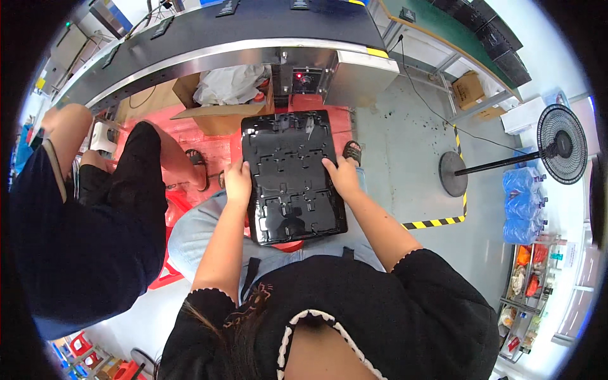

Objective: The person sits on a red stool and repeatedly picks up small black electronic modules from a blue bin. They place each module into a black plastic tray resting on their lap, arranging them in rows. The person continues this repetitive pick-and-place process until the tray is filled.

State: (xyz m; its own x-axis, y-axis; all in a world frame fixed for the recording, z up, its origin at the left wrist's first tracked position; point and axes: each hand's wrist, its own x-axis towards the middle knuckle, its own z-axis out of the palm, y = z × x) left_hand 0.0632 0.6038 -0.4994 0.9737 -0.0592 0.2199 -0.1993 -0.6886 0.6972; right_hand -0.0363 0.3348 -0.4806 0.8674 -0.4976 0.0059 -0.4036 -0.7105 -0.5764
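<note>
A glossy black moulded plastic tray (294, 212) with several shallow recesses lies across my lap, its long side running away from me. My left hand (237, 183) grips its left edge, thumb on top and the other fingers out of sight beneath. On the opposite edge, my right hand (342, 177) holds it the same way. One small light mark or scrap shows near the tray's far right corner. Whether the tray is a single one or several stacked, I cannot tell.
Ahead runs a conveyor (253, 28) with small dark pieces on its belt. Under it stands an open cardboard box (225, 120) with white plastic bags. A co-worker (88, 234) sits close on my left. At right are a standing fan (562, 144) and blue water bottles (523, 206).
</note>
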